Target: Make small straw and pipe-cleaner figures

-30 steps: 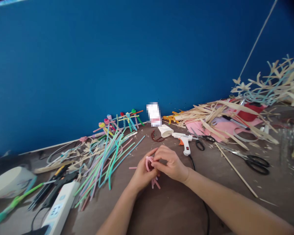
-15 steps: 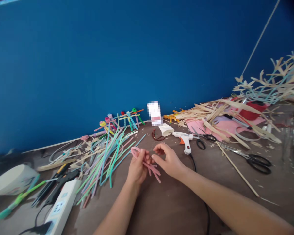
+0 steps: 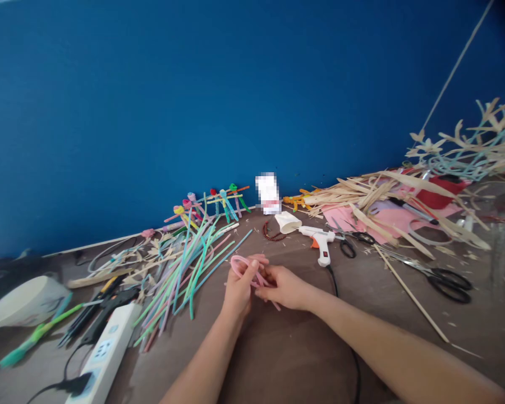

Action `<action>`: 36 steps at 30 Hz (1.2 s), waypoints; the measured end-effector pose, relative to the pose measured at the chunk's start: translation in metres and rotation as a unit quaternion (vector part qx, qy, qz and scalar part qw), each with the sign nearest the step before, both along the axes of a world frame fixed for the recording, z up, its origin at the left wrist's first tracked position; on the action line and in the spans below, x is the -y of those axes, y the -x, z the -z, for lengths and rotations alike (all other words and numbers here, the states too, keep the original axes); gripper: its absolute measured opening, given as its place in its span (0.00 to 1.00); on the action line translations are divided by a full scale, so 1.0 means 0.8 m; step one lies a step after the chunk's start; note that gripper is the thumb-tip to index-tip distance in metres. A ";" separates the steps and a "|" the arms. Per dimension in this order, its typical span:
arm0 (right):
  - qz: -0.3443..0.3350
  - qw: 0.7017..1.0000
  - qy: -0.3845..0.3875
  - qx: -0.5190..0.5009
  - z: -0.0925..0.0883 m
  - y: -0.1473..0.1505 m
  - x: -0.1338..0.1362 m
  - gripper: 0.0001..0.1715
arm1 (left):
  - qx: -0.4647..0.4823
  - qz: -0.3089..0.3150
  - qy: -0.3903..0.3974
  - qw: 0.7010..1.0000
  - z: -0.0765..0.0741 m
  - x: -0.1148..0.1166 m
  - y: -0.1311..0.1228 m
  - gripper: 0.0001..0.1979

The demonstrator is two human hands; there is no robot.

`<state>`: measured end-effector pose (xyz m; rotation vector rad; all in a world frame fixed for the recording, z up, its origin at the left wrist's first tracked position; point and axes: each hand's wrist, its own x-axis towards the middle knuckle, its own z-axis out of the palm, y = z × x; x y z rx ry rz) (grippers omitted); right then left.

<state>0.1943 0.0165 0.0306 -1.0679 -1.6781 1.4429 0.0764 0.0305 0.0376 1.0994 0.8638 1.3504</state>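
Pink pipe cleaner [image 3: 244,262], bent into a loop, held between both hands over the brown work table [image 3: 286,359]. Left hand [image 3: 238,290]: fingers closed around the loop. Right hand [image 3: 284,287]: fingers pinched narrowly on its strands. Nearby: pastel pipe cleaners [image 3: 180,275] to the left, white hot glue gun [image 3: 322,241] beyond the hands
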 end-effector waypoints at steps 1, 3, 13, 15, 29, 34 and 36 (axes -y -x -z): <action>-0.015 1.000 -0.010 0.009 -0.003 0.000 0.002 0.03 | -0.010 0.009 -0.017 1.000 0.000 0.001 0.001 0.08; -0.037 0.998 -0.024 0.036 -0.009 0.001 0.006 0.07 | -0.012 0.029 -0.011 0.999 0.001 0.002 0.002 0.07; -0.098 0.991 -0.006 0.087 -0.006 0.001 0.008 0.17 | 0.097 0.111 -0.003 0.989 -0.010 0.002 0.001 0.15; -0.099 0.991 -0.006 0.092 -0.005 0.001 0.009 0.17 | 0.085 0.117 -0.002 0.990 -0.009 0.002 0.001 0.15; -0.029 0.995 0.060 -0.070 0.001 0.005 0.002 0.17 | 0.069 0.212 0.061 0.973 -0.011 0.007 0.006 0.19; -0.012 0.988 0.088 -0.124 -0.002 0.006 0.002 0.15 | 0.041 0.202 0.091 0.974 -0.005 0.007 0.002 0.19; -0.010 0.989 0.095 -0.114 -0.003 0.006 0.003 0.13 | 0.037 0.189 0.092 0.977 -0.001 0.007 0.000 0.18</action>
